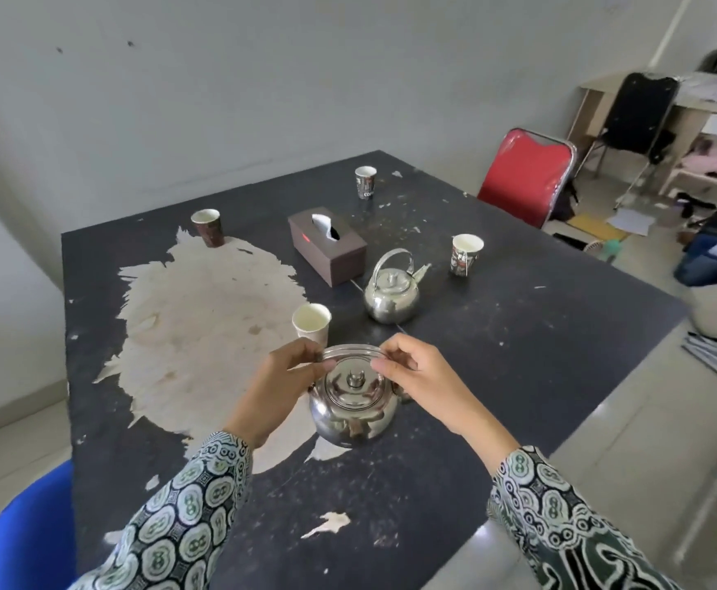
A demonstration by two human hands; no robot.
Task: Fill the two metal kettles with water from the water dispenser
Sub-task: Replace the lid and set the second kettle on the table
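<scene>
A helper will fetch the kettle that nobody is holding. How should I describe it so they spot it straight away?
On the dark table with the peeling top, find the brown tissue box near the middle. The free kettle stands just right of it, lid on, handle upright, spout towards a paper cup. The other kettle sits nearer the person, its handle pinched by the left hand and right hand.

Worn black table (518, 355): two kettles (392, 291), four cups (311, 325), tissue box (327, 245).

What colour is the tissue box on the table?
The tissue box is dark brown, seen in the head view.
</scene>
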